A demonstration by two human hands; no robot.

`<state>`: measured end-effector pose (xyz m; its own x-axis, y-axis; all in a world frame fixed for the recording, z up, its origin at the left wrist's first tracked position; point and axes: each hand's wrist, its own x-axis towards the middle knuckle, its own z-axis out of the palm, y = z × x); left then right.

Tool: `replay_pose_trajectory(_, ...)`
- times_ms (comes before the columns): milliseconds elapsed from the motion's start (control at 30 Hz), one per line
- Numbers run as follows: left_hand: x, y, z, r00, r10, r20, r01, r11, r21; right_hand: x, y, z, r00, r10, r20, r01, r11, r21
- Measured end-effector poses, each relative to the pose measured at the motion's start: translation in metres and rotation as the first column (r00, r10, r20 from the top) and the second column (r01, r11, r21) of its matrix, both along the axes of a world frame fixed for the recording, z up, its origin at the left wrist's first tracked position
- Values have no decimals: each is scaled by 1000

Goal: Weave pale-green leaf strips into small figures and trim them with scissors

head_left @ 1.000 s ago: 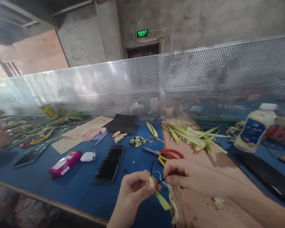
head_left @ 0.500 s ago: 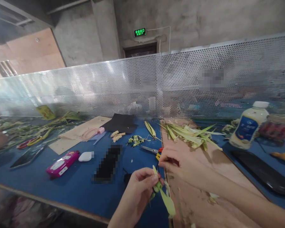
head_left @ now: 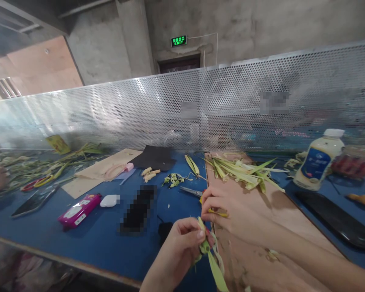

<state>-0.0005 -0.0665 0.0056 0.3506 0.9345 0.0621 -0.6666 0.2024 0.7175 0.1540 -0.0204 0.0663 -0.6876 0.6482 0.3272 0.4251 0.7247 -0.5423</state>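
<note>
My left hand (head_left: pixel 182 243) is closed on a small bundle of green-yellow leaf strips (head_left: pixel 211 257) that hang down past the table's front edge. Just beyond it, my right hand (head_left: pixel 228 213) lies over the handles of the red and yellow scissors (head_left: pixel 191 191), its fingers curled around them; only the steel blades stick out to the left. Both hands hover where the blue table top (head_left: pixel 97 239) meets the brown board (head_left: pixel 261 243).
A pile of cut leaves (head_left: pixel 243 170) lies at the board's far end. A pink device (head_left: pixel 76 211), a white case (head_left: pixel 108 200), a phone (head_left: pixel 33 200), a black cloth (head_left: pixel 156 158) and leaf scraps (head_left: pixel 173 179) dot the blue top. A white bottle (head_left: pixel 318 160) stands right. Perforated metal screen (head_left: pixel 200 105) behind.
My right hand has let go of the thin dark strand near the bundle and moved forward onto the scissors. My left hand has kept hold of the leaf bundle, shifting slightly right.
</note>
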Motion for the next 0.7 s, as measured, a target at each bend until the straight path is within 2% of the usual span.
replay_pose_trajectory(100, -1, -2, -4, 993, -105, 47, 100, 989, 105, 1, -6, 5, 998, 41, 39, -41, 999, -4)
replay_pose_trajectory(200, -1, -4, -9, 980, -176, 95, 162, 977, 138, 2, -10, 8, 995, 86, 49, -86, 996, 8)
replay_pose_trajectory(433, 5, -5, -15, 938, -226, 264, 174, 963, 206, 2, -9, 4, 991, 132, -39, -128, 988, 91)
replay_pose_trajectory(567, 3, -4, -14, 953, -180, 242, 141, 975, 171, 6, -9, 9, 980, 169, -104, -170, 985, -1)
replay_pose_trajectory(700, -3, -2, -12, 973, -137, 184, 116, 986, 123, 4, -11, 7, 994, 64, -89, -79, 983, -164)
